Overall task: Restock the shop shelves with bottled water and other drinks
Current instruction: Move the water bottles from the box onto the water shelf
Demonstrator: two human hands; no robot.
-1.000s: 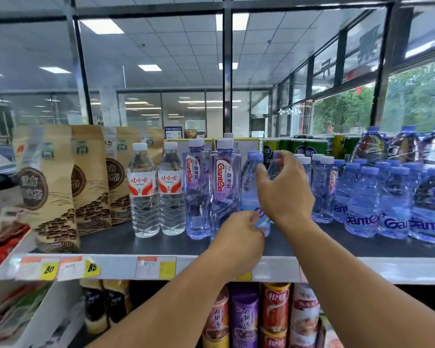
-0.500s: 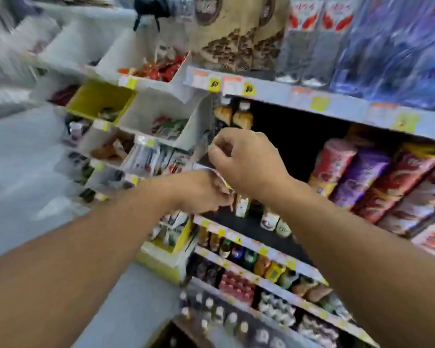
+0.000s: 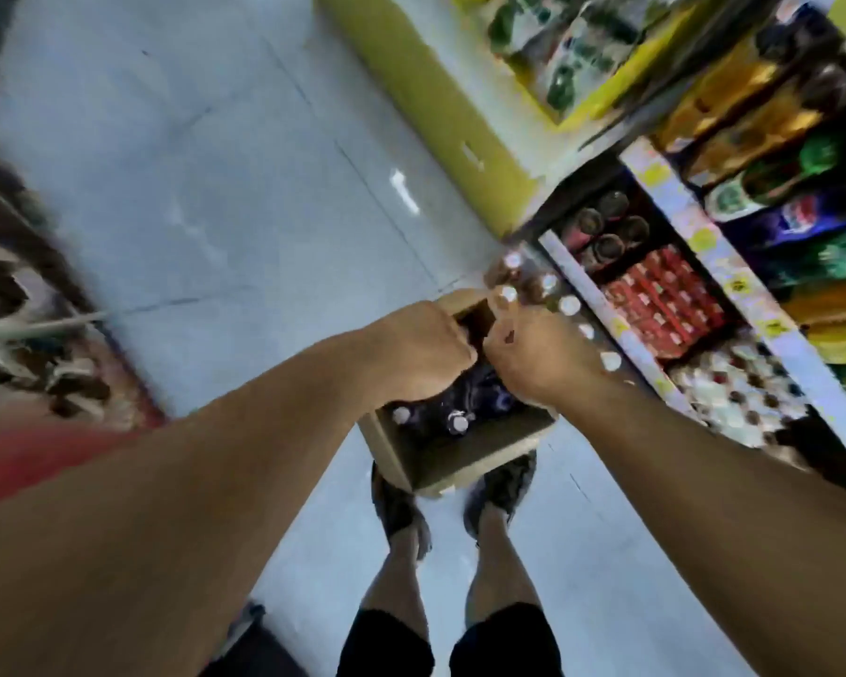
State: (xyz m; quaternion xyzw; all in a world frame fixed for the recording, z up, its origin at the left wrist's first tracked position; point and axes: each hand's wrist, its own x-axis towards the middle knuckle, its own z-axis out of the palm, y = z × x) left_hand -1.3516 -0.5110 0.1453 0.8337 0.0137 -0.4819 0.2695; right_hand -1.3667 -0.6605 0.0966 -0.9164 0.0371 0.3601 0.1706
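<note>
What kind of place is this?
Most likely a small shop aisle. Shelves with price tags hold packed drinks and cans, and an open carton of bottles sits on the floor at the person's feet, both hands over it.

A shop: price-tagged shelves point(image 3: 665, 222) packed with drinks beside a tiled aisle floor point(image 3: 206, 178).

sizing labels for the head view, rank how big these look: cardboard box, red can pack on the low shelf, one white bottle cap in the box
1. cardboard box
2. red can pack, somewhat smaller, though arms hide part of the box
3. white bottle cap, by far the smallest
</note>
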